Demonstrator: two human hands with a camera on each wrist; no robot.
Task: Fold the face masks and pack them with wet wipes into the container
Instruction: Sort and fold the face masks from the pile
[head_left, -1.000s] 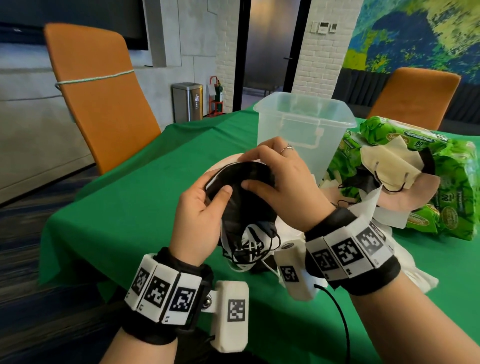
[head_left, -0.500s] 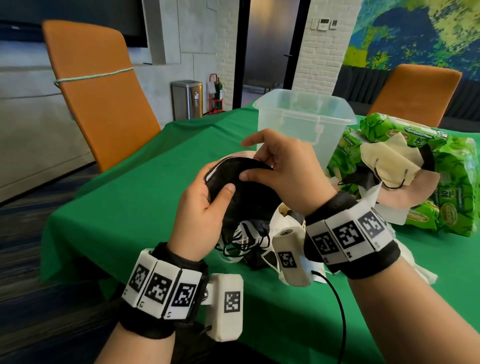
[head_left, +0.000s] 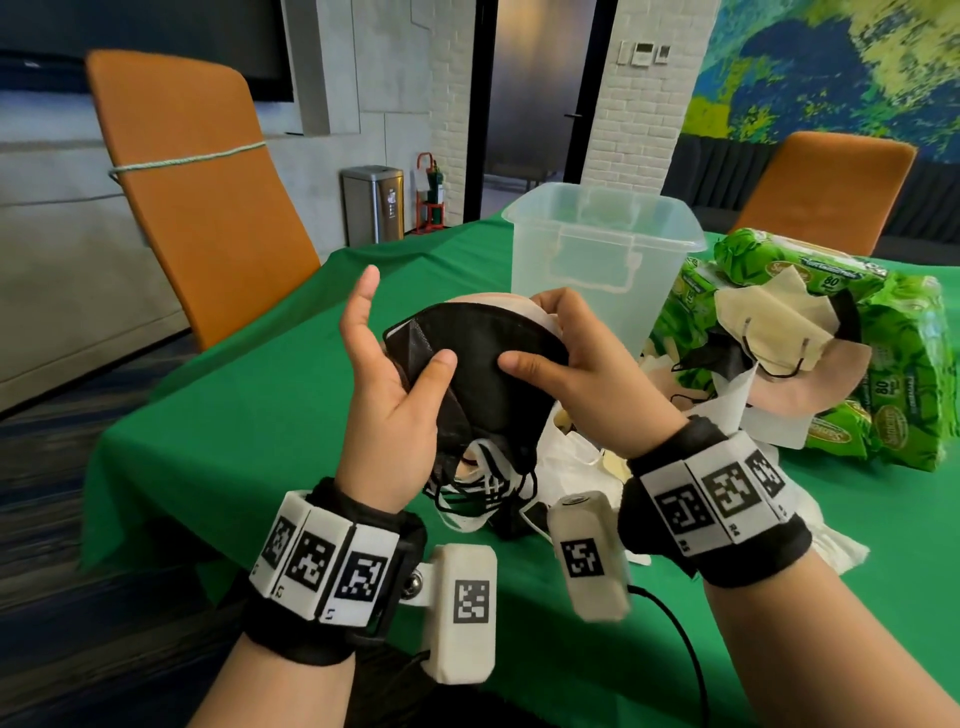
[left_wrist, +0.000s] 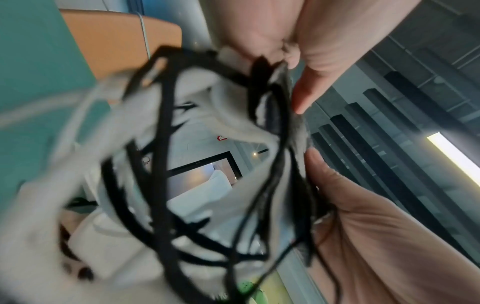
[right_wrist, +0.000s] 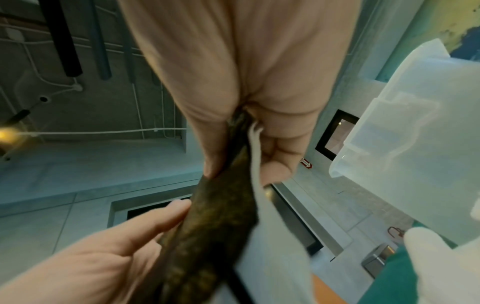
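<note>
Above green table (head_left: 270, 415), mask (head_left: 488, 358) between thumbs

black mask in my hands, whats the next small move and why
Probably close the left hand back around the black mask. Its fingers are splayed, with only the thumb on the mask, while the right hand pinches the stack's far edge. The ear loops dangle loose and the container behind looks empty.
</note>
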